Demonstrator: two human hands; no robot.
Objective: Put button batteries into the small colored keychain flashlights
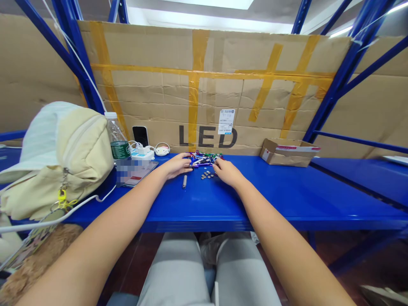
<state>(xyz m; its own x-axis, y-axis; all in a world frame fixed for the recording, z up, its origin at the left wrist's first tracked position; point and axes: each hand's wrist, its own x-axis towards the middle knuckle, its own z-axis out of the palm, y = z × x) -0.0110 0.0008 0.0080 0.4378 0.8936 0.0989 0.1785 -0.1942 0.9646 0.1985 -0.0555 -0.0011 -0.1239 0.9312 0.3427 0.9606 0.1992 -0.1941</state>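
Left hand [178, 165] and right hand [225, 171] rest at a pile of small coloured tubes [204, 158]; whether either grasps one cannot be told. One silver tube [184, 181] lies apart beside roughly eight button cells [206, 174]. Surface: blue shelf [287, 195], cardboard backing [255, 85].
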